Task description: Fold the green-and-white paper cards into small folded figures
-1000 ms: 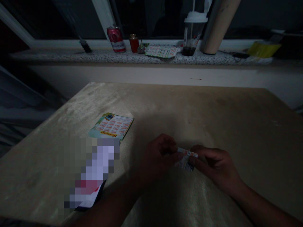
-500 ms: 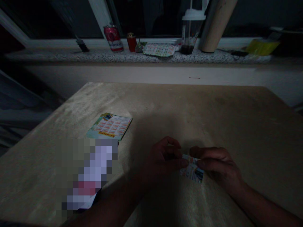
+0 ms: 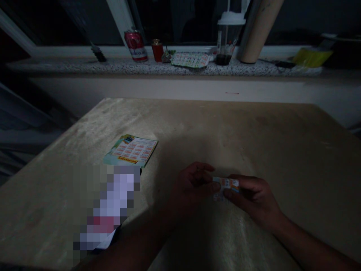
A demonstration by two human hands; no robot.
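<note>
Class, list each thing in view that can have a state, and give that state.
Left hand, pinching the paper slip
Right hand, pinching it too
Paper slip, seemingly folded
Leaflet, flat on the table
Phone-like device, flat, mostly pixelated
Drink cup, lidded, straw in, dark liquid low inside
Red can, upright, whether opened unclear
Red container, upright
Tan tube, on end

The paper [image 3: 225, 183] at lower centre-right is white with orange print. The can [image 3: 136, 46] at upper left is red.

The paper [image 3: 228, 183] – small, pale, printed with orange and dark marks – is pinched between left hand [image 3: 194, 184] and right hand [image 3: 255, 194], above the bench [image 3: 197, 118].
</note>
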